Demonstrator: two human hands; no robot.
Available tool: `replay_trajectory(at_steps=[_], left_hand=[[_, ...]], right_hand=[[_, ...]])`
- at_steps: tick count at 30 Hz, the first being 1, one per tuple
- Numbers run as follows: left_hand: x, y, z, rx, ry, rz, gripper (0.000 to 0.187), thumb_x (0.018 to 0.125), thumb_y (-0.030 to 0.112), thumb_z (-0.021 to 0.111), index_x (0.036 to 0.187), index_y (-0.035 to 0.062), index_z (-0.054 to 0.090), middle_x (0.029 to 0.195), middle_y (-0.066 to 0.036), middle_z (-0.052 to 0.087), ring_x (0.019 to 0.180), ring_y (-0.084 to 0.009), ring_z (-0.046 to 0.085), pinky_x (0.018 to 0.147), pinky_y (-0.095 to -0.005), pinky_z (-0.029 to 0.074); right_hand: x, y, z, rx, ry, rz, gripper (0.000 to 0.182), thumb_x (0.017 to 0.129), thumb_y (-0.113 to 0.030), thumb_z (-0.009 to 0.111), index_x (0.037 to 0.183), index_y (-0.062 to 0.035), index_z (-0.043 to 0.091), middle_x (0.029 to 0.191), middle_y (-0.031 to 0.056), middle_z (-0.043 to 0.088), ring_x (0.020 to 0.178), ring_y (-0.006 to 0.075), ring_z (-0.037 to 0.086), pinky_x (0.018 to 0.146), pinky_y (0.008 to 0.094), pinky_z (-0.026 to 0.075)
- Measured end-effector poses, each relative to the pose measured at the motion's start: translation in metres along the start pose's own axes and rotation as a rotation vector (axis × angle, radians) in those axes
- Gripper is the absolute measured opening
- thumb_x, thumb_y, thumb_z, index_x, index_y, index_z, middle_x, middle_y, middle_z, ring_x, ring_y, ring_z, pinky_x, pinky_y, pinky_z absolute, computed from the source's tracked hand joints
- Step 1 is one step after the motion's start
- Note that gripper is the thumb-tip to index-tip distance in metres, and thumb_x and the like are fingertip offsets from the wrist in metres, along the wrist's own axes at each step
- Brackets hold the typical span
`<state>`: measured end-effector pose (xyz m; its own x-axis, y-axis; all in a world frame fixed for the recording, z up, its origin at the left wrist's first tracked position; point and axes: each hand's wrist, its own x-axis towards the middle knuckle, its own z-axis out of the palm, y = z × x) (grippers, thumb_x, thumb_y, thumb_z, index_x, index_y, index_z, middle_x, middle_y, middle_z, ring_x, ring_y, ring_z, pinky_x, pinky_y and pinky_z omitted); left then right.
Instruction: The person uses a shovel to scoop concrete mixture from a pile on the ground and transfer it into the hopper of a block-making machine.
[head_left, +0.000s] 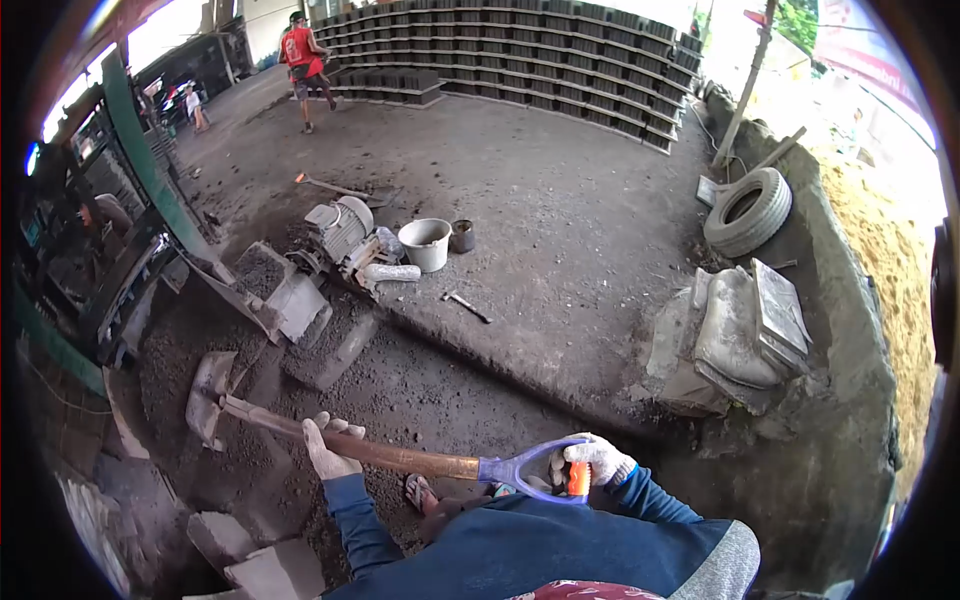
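Observation:
I hold a shovel with a wooden shaft and a blue D-shaped handle that has an orange grip. My left hand, in a whitish work glove, supports the shaft partway down, its thumb and fingers around it. At the D-handle, my right hand, gloved too, is closed round the orange grip. The metal blade points left, against dark loose gravel. Whether the blade carries any gravel cannot be made out.
A raised concrete edge crosses ahead. Beyond it are an electric motor, a white bucket and a hammer. A tyre and stacked sacks lie right. A person in red walks near block stacks.

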<state>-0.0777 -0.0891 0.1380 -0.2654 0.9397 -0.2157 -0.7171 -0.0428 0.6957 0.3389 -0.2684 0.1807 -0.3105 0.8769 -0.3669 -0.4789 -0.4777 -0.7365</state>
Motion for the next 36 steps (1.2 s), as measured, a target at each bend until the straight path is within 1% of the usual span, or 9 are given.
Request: replay_trajectory(at_steps=[6,10,16,19,20,21,24,26,36], left_hand=[[-0.002,0.013,0.019,-0.101,-0.026,-0.072,0.049,0.095,0.057,0.057,0.102,0.0088,0.062,0.075,-0.007,0.064,0.061,-0.0280,0.063,0.062,-0.0477,0.055],[0.016,0.038,0.020,-0.456,-0.051,-0.137,0.064,0.091,0.072,0.047,0.100,0.0111,0.065,0.075,-0.003,0.066,0.063,-0.0218,0.064,0.071,-0.0447,0.055],[0.033,0.049,0.034,-0.361,0.072,-0.181,0.072,0.088,0.078,0.040,0.092,0.0112,0.067,0.069,-0.002,0.064,0.054,-0.0200,0.059,0.055,-0.0384,0.052],[0.029,0.066,0.056,-0.341,0.244,-0.283,0.078,0.085,0.084,0.033,0.083,0.0127,0.063,0.057,0.001,0.056,0.044,-0.0191,0.049,0.049,-0.0353,0.044],[0.035,0.070,0.052,-0.396,0.233,-0.389,0.082,0.076,0.093,0.034,0.077,0.0159,0.060,0.055,0.002,0.051,0.046,-0.0184,0.041,0.055,-0.0370,0.042],[0.034,0.083,0.064,-0.383,0.371,-0.442,0.081,0.079,0.092,0.033,0.077,0.0148,0.058,0.055,0.002,0.048,0.047,-0.0186,0.038,0.057,-0.0385,0.042],[0.042,0.109,0.075,-0.336,0.525,-0.442,0.080,0.082,0.091,0.030,0.079,0.0145,0.055,0.053,0.001,0.049,0.045,-0.0186,0.047,0.052,-0.0379,0.046],[0.067,0.109,0.043,-0.416,0.359,-0.443,0.081,0.082,0.091,0.029,0.080,0.0142,0.054,0.055,-0.001,0.052,0.048,-0.0201,0.052,0.055,-0.0400,0.049],[0.190,0.167,-0.019,-0.334,0.229,-0.399,0.087,0.079,0.094,0.023,0.082,0.0135,0.055,0.053,-0.001,0.044,0.045,-0.0246,0.047,0.058,-0.0481,0.046]], right_hand=[[0.002,-0.006,0.011,0.043,0.163,-0.039,0.035,0.082,-0.027,0.070,0.095,0.0058,0.067,0.080,0.0200,0.070,0.070,0.0322,0.068,0.069,0.0430,0.056],[0.004,-0.028,0.043,-0.229,0.477,0.059,0.016,0.086,-0.014,0.065,0.087,0.0019,0.065,0.073,0.0134,0.066,0.063,0.0257,0.065,0.063,0.0379,0.054],[0.019,-0.031,0.058,-0.330,0.755,0.040,0.010,0.078,-0.008,0.068,0.084,-0.0007,0.069,0.071,0.0071,0.065,0.060,0.0189,0.062,0.059,0.0326,0.052],[0.016,-0.019,0.028,-0.652,0.703,-0.058,0.014,0.077,-0.014,0.062,0.081,-0.0020,0.068,0.070,0.0041,0.062,0.062,0.0158,0.058,0.061,0.0322,0.049],[0.015,-0.016,0.024,-0.769,0.650,-0.071,0.015,0.077,-0.015,0.059,0.080,-0.0025,0.067,0.070,0.0031,0.061,0.064,0.0153,0.057,0.062,0.0323,0.048],[0.017,0.000,0.022,-0.692,0.756,-0.155,0.017,0.077,-0.016,0.059,0.082,-0.0024,0.067,0.072,0.0033,0.062,0.067,0.0153,0.058,0.065,0.0324,0.048],[0.009,-0.017,0.012,-0.983,0.598,-0.121,0.022,0.078,-0.017,0.059,0.094,-0.0018,0.066,0.081,0.0050,0.064,0.074,0.0168,0.060,0.072,0.0315,0.050],[0.036,-0.023,0.035,-1.081,0.555,-0.084,0.021,0.079,-0.017,0.059,0.092,-0.0018,0.065,0.079,0.0054,0.063,0.072,0.0171,0.059,0.070,0.0320,0.050],[0.139,0.015,0.157,-0.210,0.822,0.025,0.015,0.083,-0.017,0.059,0.084,-0.0022,0.060,0.068,0.0076,0.057,0.060,0.0190,0.056,0.058,0.0344,0.049]])
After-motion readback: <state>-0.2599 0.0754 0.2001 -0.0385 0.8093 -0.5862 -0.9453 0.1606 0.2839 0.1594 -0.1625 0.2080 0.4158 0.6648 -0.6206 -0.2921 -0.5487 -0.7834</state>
